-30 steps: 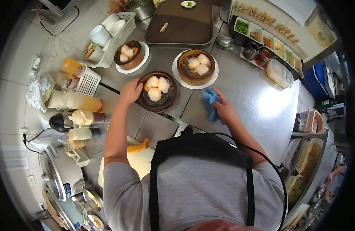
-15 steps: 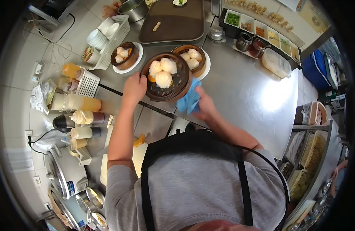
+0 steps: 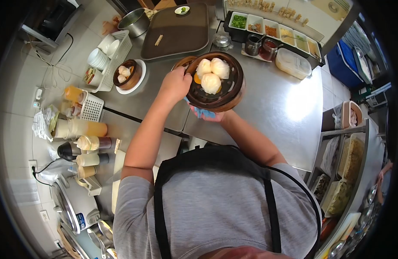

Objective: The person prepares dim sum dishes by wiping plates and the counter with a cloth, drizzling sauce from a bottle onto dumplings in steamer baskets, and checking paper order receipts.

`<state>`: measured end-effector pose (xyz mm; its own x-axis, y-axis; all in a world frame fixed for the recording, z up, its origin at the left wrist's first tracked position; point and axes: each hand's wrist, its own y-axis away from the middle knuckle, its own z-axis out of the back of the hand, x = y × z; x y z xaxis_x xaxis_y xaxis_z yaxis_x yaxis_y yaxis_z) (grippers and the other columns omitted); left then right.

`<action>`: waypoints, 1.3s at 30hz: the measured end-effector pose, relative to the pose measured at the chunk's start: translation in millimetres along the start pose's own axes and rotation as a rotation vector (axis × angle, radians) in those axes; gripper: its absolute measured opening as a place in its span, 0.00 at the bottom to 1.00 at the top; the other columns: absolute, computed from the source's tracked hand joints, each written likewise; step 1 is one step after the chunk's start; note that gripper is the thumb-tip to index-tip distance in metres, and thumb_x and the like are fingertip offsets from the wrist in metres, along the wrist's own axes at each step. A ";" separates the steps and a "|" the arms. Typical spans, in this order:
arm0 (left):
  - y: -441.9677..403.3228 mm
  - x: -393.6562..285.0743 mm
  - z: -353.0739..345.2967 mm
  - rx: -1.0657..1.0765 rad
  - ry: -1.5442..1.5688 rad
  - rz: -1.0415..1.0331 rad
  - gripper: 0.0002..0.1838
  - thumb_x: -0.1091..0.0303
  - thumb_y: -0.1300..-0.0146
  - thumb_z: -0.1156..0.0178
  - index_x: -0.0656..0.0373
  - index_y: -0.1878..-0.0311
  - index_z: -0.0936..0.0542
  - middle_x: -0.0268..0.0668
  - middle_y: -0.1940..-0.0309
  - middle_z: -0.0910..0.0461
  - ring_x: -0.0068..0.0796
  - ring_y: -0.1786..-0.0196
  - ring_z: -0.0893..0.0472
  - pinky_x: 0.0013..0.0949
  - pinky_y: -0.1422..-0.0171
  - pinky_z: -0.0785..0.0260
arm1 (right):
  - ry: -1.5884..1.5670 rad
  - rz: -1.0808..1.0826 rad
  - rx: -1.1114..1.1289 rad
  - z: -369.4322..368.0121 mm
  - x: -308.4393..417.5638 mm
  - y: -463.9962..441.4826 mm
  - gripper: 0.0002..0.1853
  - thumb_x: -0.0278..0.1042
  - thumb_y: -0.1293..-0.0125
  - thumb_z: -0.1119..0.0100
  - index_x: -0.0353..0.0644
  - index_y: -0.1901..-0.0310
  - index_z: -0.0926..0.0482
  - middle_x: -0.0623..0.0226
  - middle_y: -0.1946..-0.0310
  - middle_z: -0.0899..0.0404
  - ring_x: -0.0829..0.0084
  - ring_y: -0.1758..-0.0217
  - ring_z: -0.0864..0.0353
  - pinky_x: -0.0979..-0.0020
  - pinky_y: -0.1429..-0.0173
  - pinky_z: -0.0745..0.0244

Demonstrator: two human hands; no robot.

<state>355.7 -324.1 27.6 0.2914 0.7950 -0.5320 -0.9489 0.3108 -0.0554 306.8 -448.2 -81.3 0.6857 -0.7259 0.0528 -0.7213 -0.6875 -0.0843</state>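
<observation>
A dark bamboo steamer basket (image 3: 227,103) is held up over the counter, slightly tilted, with three pale dumplings (image 3: 211,83) and a bit of orange inside. My left hand (image 3: 176,84) grips its left rim, thumb on top. Beneath the basket is my right hand (image 3: 216,116), palm up, with a blue cloth (image 3: 203,113) between it and the basket; most of its fingers are hidden. A second steamer basket (image 3: 181,62) shows only in part behind the held one. Farther left, a smaller steamer (image 3: 132,77) of dumplings rests on a white plate (image 3: 141,74).
A brown tray (image 3: 177,34) lies at the back with a small dish (image 3: 182,10). Garnish containers (image 3: 270,30), sauce jars (image 3: 268,49) and a plastic tub (image 3: 294,64) line the back right. Squeeze bottles (image 3: 93,143) and a white basket (image 3: 93,105) stand left.
The steamer basket has moved right and now covers most of the second steamer. My right hand and the cloth have shifted from the basket's right side to underneath it. The view has turned slightly.
</observation>
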 end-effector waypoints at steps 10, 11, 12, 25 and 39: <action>-10.7 2.7 8.5 -0.100 -0.208 0.061 0.14 0.65 0.46 0.55 0.69 0.68 0.28 0.56 0.71 0.25 0.53 0.64 0.25 0.47 0.56 0.33 | 0.082 0.223 -0.328 -0.9 -5.9 80.7 0.23 0.48 0.35 0.63 0.36 0.53 0.32 0.58 0.65 0.25 0.67 0.69 0.23 0.67 0.66 0.25; -14.3 3.9 8.2 -0.092 -0.230 0.086 0.14 0.65 0.46 0.55 0.70 0.68 0.28 0.56 0.70 0.24 0.53 0.63 0.25 0.46 0.55 0.33 | 0.166 0.309 -0.405 -5.9 -9.8 85.1 0.22 0.48 0.35 0.64 0.36 0.51 0.33 0.57 0.62 0.25 0.66 0.65 0.23 0.65 0.62 0.26; -15.9 2.8 5.8 -0.091 -0.231 0.106 0.15 0.65 0.46 0.55 0.70 0.68 0.28 0.56 0.70 0.24 0.53 0.63 0.24 0.46 0.55 0.33 | 0.252 0.397 -0.482 -14.4 -13.7 86.1 0.22 0.47 0.34 0.64 0.36 0.50 0.34 0.57 0.60 0.26 0.65 0.61 0.24 0.64 0.58 0.27; -12.5 -2.1 0.6 -0.014 0.167 0.298 0.16 0.67 0.46 0.56 0.74 0.69 0.28 0.52 0.79 0.25 0.38 0.83 0.23 0.36 0.78 0.30 | 1.496 0.827 -0.684 8.5 2.5 68.4 0.08 0.36 0.39 0.49 0.41 0.63 0.29 0.68 0.73 0.27 0.77 0.69 0.29 0.73 0.62 0.32; -63.4 64.6 14.5 0.023 0.058 0.461 0.19 0.64 0.44 0.57 0.75 0.73 0.27 0.46 0.83 0.24 0.33 0.83 0.23 0.32 0.79 0.30 | 1.891 0.951 -1.163 69.1 47.5 131.1 0.10 0.34 0.43 0.47 0.41 0.60 0.30 0.57 0.70 0.26 0.59 0.66 0.25 0.67 0.61 0.31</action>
<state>436.4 -284.9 8.9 -0.1682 0.8228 -0.5429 -0.9746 -0.0562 0.2167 251.5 -571.4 -158.5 -0.0313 0.5050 0.8625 -0.8432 0.4500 -0.2941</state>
